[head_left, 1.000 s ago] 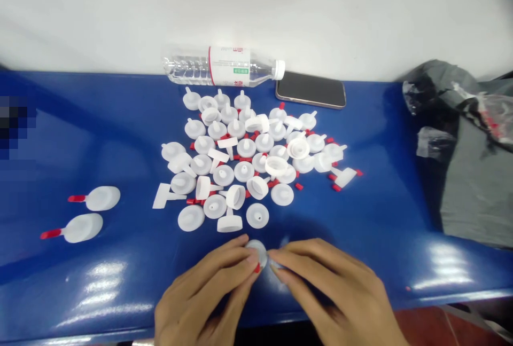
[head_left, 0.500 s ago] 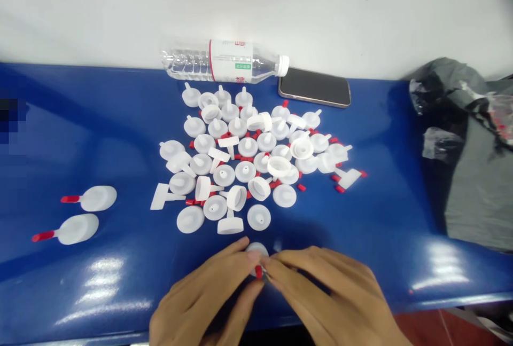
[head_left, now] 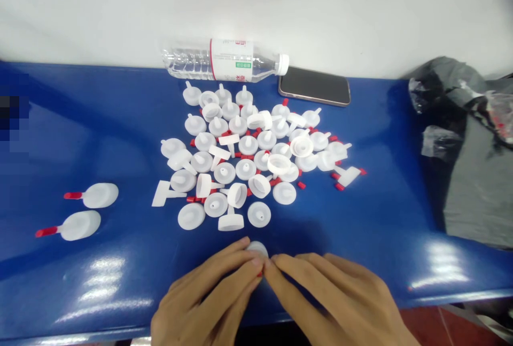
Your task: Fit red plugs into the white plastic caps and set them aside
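Near the front edge of the blue table, my left hand [head_left: 208, 298] is closed on a white nozzle cap [head_left: 257, 249], its disc showing beyond the fingertips. My right hand [head_left: 332, 295] meets it from the other side, thumb and forefinger pinched at the small red tip cap [head_left: 260, 274]. Fingers of both hands cover most of the red tip cap and the nozzle. Just beyond lies a heap of loose white nozzle caps [head_left: 258, 214], with small red tip caps [head_left: 301, 185] scattered among them.
Two nozzle caps with red tips [head_left: 100, 195] lie at the left. A clear water bottle [head_left: 231, 60] rests on its side at the back, beside a dark phone [head_left: 315, 87]. A grey and black plastic bag [head_left: 481, 186] covers the table's right end.
My fingers have closed in around the red tip cap, which is now mostly hidden. The loose pieces, bottle and phone have stayed in place.
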